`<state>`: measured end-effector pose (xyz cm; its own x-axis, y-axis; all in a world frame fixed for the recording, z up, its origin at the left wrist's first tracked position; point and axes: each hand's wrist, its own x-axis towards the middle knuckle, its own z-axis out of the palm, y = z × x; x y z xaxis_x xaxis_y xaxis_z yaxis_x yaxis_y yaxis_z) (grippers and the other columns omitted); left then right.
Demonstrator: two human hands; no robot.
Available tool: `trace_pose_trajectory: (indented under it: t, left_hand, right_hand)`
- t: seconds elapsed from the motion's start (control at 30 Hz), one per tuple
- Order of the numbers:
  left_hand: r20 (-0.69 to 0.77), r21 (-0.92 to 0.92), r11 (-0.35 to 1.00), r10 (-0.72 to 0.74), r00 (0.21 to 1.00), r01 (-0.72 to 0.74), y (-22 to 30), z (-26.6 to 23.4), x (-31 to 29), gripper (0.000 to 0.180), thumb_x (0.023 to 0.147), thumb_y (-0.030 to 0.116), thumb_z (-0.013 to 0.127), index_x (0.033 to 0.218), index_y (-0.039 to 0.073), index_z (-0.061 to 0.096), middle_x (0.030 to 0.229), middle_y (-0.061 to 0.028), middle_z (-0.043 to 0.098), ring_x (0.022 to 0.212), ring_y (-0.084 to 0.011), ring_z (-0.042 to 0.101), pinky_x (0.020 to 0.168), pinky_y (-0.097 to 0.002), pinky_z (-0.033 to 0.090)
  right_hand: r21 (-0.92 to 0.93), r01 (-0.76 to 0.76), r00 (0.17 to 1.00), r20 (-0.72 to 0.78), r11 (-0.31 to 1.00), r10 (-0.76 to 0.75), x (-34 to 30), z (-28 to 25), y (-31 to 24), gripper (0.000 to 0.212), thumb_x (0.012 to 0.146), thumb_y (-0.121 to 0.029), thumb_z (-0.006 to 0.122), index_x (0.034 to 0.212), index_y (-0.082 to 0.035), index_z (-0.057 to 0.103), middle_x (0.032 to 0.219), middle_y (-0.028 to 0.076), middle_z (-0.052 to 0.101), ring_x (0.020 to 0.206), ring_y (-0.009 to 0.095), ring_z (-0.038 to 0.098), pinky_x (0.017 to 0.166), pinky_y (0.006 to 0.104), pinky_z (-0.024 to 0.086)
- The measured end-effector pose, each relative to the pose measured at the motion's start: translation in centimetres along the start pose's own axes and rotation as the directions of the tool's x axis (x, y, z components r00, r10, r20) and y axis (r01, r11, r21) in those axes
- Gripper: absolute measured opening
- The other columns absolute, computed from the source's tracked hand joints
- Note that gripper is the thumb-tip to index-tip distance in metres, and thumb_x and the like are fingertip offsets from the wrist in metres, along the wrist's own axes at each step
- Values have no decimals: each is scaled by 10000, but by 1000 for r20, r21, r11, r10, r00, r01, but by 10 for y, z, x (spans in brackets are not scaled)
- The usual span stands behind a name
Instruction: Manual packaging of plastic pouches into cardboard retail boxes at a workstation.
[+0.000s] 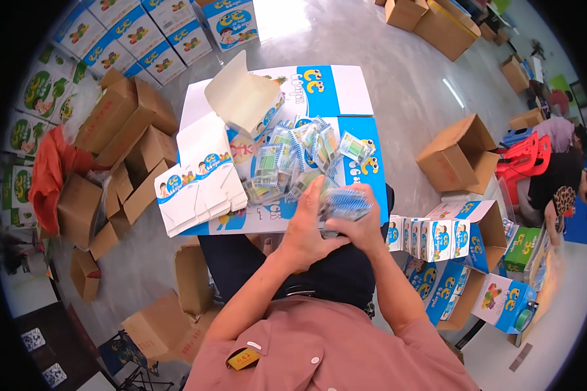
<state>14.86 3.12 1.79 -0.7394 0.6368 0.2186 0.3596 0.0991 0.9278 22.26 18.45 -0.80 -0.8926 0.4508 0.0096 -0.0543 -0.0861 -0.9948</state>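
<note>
Between my hands, near the front edge of a white-and-blue cardboard work surface (346, 98), is a bunch of small clear packets (347, 204). My right hand (365, 228) grips the bunch from the right. My left hand (304, 228) presses against its left side, thumb and fingers closing round it; its edges are slightly blurred. Just beyond lies a loose pile of similar packets (284, 156) with blue zigzag edges and green contents. At the pile's far left stands a small carton (244, 98) with its flap up. Flattened white cartons (202, 182) are stacked left of the pile.
Open brown boxes (147, 169) crowd the floor on the left, below stacked printed cartons (134, 36). To the right are another open brown box (456, 156), a row of small filled cartons (437, 238) and a red plastic chair (525, 156). A co-worker (554, 163) sits at far right.
</note>
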Motion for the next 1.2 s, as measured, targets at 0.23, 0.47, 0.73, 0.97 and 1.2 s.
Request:
trace_pose_trajectory:
  t: [0.23, 0.47, 0.73, 0.97, 1.2]
  left_hand:
    - [159, -484, 822, -254, 954, 300, -37, 2, -62, 772, 823, 51, 795, 1471, 41, 376, 1349, -149, 567, 1246, -245, 574, 1017, -384, 494]
    - [419, -768, 277, -464, 780, 578, -52, -32, -108, 595, 894, 106, 730, 1420, 52, 456, 1280, -92, 627, 1151, -212, 633, 1008, -372, 509]
    - [269, -963, -106, -472, 840, 249, -53, -47, -126, 677, 900, 313, 725, 1460, 65, 438, 1286, -116, 632, 1188, -267, 619, 1058, -415, 472]
    - [375, -927, -100, -301, 877, 363, -70, -65, -136, 803, 889, 364, 739, 1516, 49, 348, 1387, -144, 563, 1283, -319, 564, 1084, -525, 462]
    - [452, -884, -236, -218, 865, 403, -65, -66, -137, 806, 884, 378, 752, 1507, 42, 367, 1388, -157, 561, 1255, -348, 582, 961, -600, 542]
  right_hand:
    - [-128, 20, 940, 340, 992, 25, -33, 34, -16, 724, 746, -210, 904, 1302, -40, 474, 1192, 98, 612, 1066, 162, 616, 943, 318, 511]
    - [-379, -60, 945, 276, 923, 175, -65, 50, -2, 608, 795, -166, 857, 1291, -15, 538, 1115, 104, 620, 990, 175, 619, 862, 313, 507]
    - [-470, 239, 954, 276, 850, -116, -70, 91, -12, 511, 808, -176, 844, 1233, -19, 608, 1053, 61, 615, 860, 139, 609, 714, 284, 505]
    - [79, -335, 883, 374, 939, 283, -72, 92, -26, 345, 943, -101, 711, 1244, 16, 588, 993, 34, 615, 813, 54, 585, 668, 219, 476]
    - [2, -397, 835, 415, 918, 360, -68, 82, -30, 283, 995, -73, 628, 1257, 20, 573, 1034, 39, 685, 797, 29, 598, 619, 193, 463]
